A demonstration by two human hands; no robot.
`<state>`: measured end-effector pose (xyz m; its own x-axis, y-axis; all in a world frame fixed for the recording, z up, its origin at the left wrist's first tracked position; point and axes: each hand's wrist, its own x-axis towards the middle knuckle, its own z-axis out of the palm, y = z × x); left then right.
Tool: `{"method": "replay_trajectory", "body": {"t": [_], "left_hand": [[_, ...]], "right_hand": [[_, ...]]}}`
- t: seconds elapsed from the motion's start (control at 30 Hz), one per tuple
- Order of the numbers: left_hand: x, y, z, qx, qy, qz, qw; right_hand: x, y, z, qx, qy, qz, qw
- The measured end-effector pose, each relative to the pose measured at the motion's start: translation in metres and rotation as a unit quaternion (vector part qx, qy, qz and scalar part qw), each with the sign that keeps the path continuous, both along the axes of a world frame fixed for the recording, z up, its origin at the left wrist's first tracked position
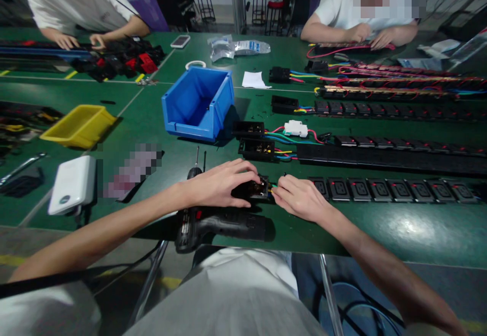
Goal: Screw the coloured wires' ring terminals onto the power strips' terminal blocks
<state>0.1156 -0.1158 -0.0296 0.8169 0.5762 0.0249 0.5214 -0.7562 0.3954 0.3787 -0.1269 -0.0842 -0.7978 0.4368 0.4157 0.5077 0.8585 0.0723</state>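
Observation:
Fingers and thumb of my left hand (224, 184) wrap round a small black connector box (259, 188) near the front of the green table. Just right of it, my right hand (299, 196) is closed in a pinch on the coloured wires (271, 189) coming out of the box. Beyond that hand lies a row of black sockets (380, 189) with small red marks. A black power screwdriver (228, 225) rests on the table edge beneath my left hand.
A blue bin (198, 104) and a yellow tray (78, 125) stand on the green table (144, 133). More wired strips (380, 157) lie behind my hands. A white power bank (73, 184) is at left. Two people work across the table.

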Motion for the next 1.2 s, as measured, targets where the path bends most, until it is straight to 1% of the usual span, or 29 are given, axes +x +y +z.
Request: {"method": "replay_trajectory", "body": {"t": [0.13, 0.2, 0.27, 0.43, 0.67, 0.83, 0.97, 1.2], "left_hand": [[-0.007, 0.0, -0.017, -0.01, 0.008, -0.015, 1.0], [-0.007, 0.001, -0.022, -0.009, 0.013, -0.019, 1.0], [-0.006, 0.003, -0.023, -0.007, 0.017, -0.026, 0.999], [-0.004, 0.008, -0.02, -0.017, 0.024, -0.032, 0.999], [-0.002, 0.012, -0.021, 0.021, 0.052, -0.041, 0.998], [-0.003, 0.014, -0.019, -0.012, 0.035, -0.042, 0.998], [-0.004, 0.017, -0.016, -0.046, 0.02, -0.043, 0.998], [0.005, 0.021, -0.009, -0.075, 0.02, -0.054, 0.995]], "right_hand": [[-0.001, 0.001, 0.001, -0.004, 0.0, 0.001, 1.0], [-0.002, 0.002, 0.002, -0.008, -0.003, 0.001, 1.0], [-0.002, 0.002, 0.003, -0.016, -0.01, 0.0, 1.0], [-0.003, 0.002, 0.002, -0.029, -0.019, -0.007, 0.999], [-0.004, 0.003, 0.0, -0.03, -0.018, -0.014, 0.999], [-0.004, 0.003, 0.001, -0.016, -0.019, -0.022, 0.999], [-0.004, 0.004, 0.002, -0.015, -0.02, -0.012, 1.0], [-0.005, 0.003, 0.002, -0.013, -0.005, -0.014, 1.0]]}}
